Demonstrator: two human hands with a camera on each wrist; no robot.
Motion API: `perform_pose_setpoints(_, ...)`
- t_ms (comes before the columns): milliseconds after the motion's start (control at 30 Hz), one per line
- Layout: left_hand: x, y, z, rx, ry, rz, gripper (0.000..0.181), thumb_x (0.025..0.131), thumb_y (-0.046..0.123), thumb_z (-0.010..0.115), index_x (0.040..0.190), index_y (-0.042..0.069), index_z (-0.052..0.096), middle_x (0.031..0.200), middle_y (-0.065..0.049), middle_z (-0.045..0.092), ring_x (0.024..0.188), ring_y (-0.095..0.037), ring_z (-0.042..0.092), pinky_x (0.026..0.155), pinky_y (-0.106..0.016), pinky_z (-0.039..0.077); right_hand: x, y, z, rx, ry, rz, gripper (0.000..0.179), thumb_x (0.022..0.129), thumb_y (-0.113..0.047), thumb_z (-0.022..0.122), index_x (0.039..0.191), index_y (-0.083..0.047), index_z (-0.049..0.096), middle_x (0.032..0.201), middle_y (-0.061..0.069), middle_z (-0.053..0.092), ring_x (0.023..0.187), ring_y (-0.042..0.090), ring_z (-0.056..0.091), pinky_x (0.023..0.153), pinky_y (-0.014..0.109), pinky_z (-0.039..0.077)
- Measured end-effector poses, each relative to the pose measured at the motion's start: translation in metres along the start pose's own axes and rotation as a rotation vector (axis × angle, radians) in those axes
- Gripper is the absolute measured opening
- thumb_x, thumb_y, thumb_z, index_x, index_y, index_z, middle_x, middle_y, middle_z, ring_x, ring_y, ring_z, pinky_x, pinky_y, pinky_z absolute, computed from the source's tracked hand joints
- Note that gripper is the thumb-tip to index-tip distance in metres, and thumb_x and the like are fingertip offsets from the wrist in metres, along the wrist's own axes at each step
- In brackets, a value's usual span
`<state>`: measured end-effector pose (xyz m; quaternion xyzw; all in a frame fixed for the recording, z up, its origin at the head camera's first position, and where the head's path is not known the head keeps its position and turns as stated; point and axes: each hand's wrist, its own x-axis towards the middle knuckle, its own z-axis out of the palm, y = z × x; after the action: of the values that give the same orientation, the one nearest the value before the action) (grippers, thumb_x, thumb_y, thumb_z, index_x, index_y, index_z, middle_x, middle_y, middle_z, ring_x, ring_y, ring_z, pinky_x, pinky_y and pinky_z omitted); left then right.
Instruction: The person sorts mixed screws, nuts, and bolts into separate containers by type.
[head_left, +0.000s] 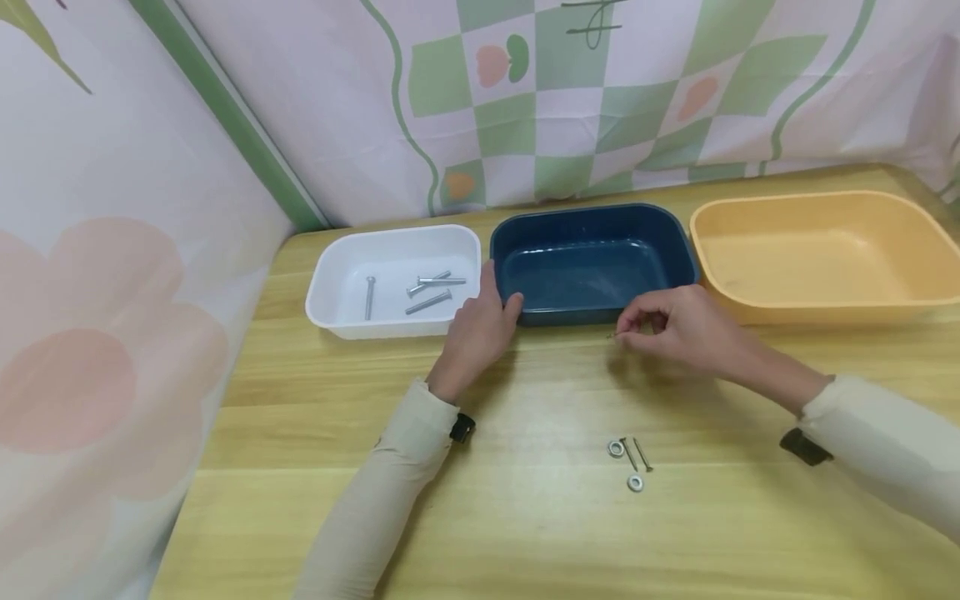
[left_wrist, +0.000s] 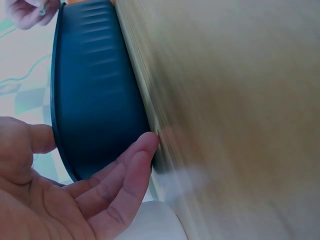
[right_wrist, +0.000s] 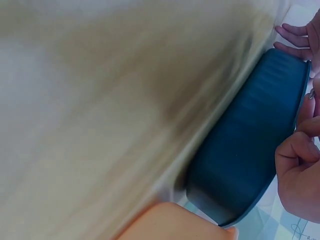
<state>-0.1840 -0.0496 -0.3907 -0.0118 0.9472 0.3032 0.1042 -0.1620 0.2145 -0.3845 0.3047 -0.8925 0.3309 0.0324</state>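
1. Far left: white fabric (head_left: 97, 250) with pink flower print.
2. Left of centre: white bin (head_left: 341, 287) on the wood table (head_left: 525, 508), four silver bolts (head_left: 428, 302) in it, two crossing.
3. Centre: left hand (head_left: 478, 323) at the blue bin's near left corner. Fingers loosely extended, thumb touching rim, fingers against outer wall; not wrapped around it.
4. Blue bin (head_left: 585, 275), upper centre of frame, upright, between the other two bins. Floor bare where visible.
5. Right of centre, lower: two silver nuts (head_left: 635, 482) and two thin screws (head_left: 642, 455) loose on the table, grouped close, well apart from the bins.
6. Right of centre: right hand (head_left: 678, 329) by the blue bin's near right corner. Fingers curled, thumb and fingertips pinching a small metal fastener (left_wrist: 43, 11). Fastener is near the bin's front rim; exact type too small to tell.
7. Far right: orange bin (head_left: 810, 258), upright, just beside the blue one.
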Motion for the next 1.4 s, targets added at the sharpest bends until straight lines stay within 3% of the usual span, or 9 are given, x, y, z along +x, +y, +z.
perform_pose_setpoints(333, 0.001, -0.001, 0.001, -0.002, 0.001, 0.005, 0.070, 0.106, 0.043, 0.045, 0.160, 0.012, 0.013, 0.128, -0.022, 0.061, 0.093, -0.029, 0.061, 0.085, -0.046, 0.050, 0.017, -0.003, -0.011, -0.038, 0.043, 0.011, 0.012, 0.082, -0.010, 0.083, 0.082, -0.018, 0.075, 0.069, -0.011, 0.062, 0.055, 0.009, 0.046, 0.049, 0.023, 0.036)
perform_pose_setpoints(533, 0.002, -0.002, 0.000, -0.003, 0.005, 0.005, 0.070, 0.106, 0.042, 0.046, 0.160, 0.013, 0.014, 0.119, -0.022, 0.064, 0.086, -0.029, 0.060, 0.078, -0.044, 0.050, 0.026, -0.003, -0.015, -0.050, 0.032, 0.108, 0.008, 0.085, -0.013, 0.081, 0.083, -0.018, 0.075, 0.071, -0.007, 0.063, 0.058, 0.013, 0.048, 0.051, 0.025, 0.037)
perform_pose_setpoints(633, 0.003, -0.002, 0.000, 0.002, 0.004, 0.007, 0.071, 0.106, 0.043, 0.046, 0.160, 0.013, 0.013, 0.113, -0.021, 0.065, 0.084, -0.028, 0.060, 0.077, -0.044, 0.050, 0.030, 0.000, -0.015, -0.054, 0.033, 0.120, 0.008, 0.086, -0.013, 0.081, 0.084, -0.017, 0.075, 0.072, -0.007, 0.065, 0.057, 0.014, 0.049, 0.051, 0.025, 0.038)
perform_pose_setpoints(1400, 0.002, -0.002, 0.000, -0.014, 0.005, 0.005, 0.072, 0.105, 0.044, 0.048, 0.160, 0.012, 0.013, 0.125, -0.023, 0.063, 0.094, -0.029, 0.063, 0.089, -0.046, 0.050, 0.043, 0.019, -0.004, -0.030, 0.055, 0.127, 0.006, 0.086, -0.011, 0.079, 0.089, -0.015, 0.075, 0.078, -0.004, 0.066, 0.063, 0.016, 0.052, 0.056, 0.024, 0.040)
